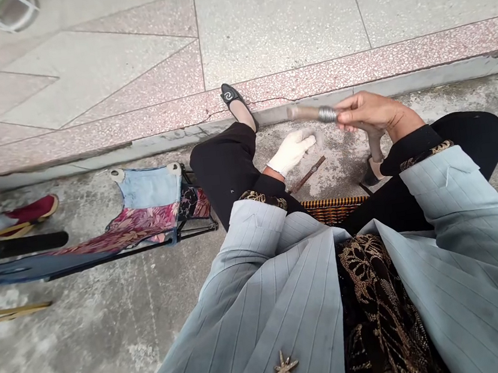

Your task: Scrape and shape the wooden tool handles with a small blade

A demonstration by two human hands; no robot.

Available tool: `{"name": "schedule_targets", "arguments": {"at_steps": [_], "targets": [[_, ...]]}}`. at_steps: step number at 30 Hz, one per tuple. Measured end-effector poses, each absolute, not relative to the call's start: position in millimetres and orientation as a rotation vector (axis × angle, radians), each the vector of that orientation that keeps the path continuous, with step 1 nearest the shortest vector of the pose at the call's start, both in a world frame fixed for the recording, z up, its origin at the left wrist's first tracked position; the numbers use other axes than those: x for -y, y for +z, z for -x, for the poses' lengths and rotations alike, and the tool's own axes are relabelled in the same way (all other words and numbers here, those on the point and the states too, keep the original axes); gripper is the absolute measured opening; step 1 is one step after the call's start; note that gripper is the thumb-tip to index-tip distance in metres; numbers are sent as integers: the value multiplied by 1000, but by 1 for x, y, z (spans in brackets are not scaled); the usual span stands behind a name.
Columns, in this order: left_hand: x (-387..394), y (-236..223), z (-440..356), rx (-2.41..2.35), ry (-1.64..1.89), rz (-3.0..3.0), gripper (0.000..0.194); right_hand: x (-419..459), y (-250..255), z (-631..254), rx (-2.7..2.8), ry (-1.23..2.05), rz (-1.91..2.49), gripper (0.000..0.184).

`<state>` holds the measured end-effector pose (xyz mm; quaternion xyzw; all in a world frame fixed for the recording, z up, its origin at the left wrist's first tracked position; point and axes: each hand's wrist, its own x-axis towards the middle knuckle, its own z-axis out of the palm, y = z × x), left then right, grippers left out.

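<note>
right hand (366,113): fingers wrapped round wire-bound stick (312,113) | left hand (293,151) (white-gloved): fingers curled, grip unclear

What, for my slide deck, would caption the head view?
Bare right hand gripping a wire-wrapped stick, gloved left hand nearby.

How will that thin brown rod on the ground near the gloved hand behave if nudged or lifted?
The brown rod runs straight, so it is probably stiff. Being slim, it is likely light, though its material is unclear. A nudge might roll it, but the rough-looking concrete could slow that.
</note>
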<state>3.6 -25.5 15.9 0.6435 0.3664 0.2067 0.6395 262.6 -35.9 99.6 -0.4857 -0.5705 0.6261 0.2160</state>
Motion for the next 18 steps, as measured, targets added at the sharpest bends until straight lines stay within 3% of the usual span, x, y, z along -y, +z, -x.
{"name": "schedule_targets", "arguments": {"at_steps": [6,12,15,18], "targets": [[29,18,-6,-776,416,-1593,26,27,82,-254,1432,1400,1718,61],[29,20,-5,-848,357,-1828,27,25,77,-240,2242,971,2160,33],[28,17,-4,-879,306,-1894,25,27,76,-239,2500,1105,2103,22],[26,13,-4,-881,284,-1900,22,29,75,-245,2537,1573,1918,24]]}}
